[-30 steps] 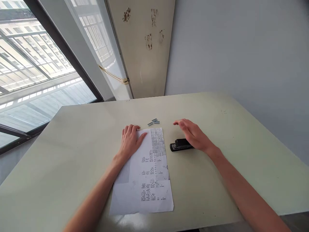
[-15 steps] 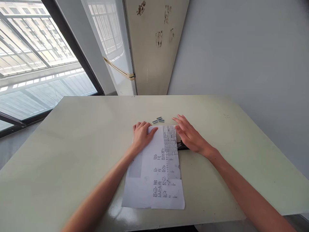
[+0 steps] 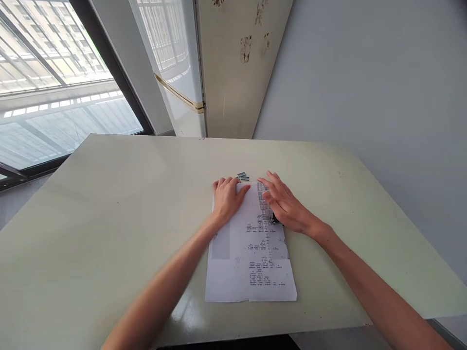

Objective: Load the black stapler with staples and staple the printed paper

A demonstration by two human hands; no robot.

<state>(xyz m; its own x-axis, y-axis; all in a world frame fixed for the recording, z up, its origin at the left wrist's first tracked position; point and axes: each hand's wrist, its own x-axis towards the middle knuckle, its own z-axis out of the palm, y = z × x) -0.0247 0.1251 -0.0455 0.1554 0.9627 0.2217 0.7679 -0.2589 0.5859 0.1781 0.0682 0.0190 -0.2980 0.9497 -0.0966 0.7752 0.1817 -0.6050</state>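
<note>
Printed sheets of paper (image 3: 237,279) lie on the table. My left hand (image 3: 228,197) grips their far left corner, with its fingers curled at the edge and its thumb stretched over the top. My right hand (image 3: 286,204) is open at the right edge, fingers spread over the dense printed block. A small black piece, apparently the end of a stapler (image 3: 275,218), shows by the right palm at the sheets' edge. The rest of it is hidden under that hand. Just past the far edge of the sheets are several short silvery staple strips (image 3: 243,177).
The pale, glossy table (image 3: 138,194) reaches out on both sides. Behind it stands a fridge with a gold-coloured handle (image 3: 178,95) and a stained side panel. A window (image 3: 58,87) is at the left, and a plain wall (image 3: 357,73) at the right.
My left hand has moved right with the sheets, whose right edge now reaches under my right hand. Less of the black piece shows. The view has also shifted slightly.
</note>
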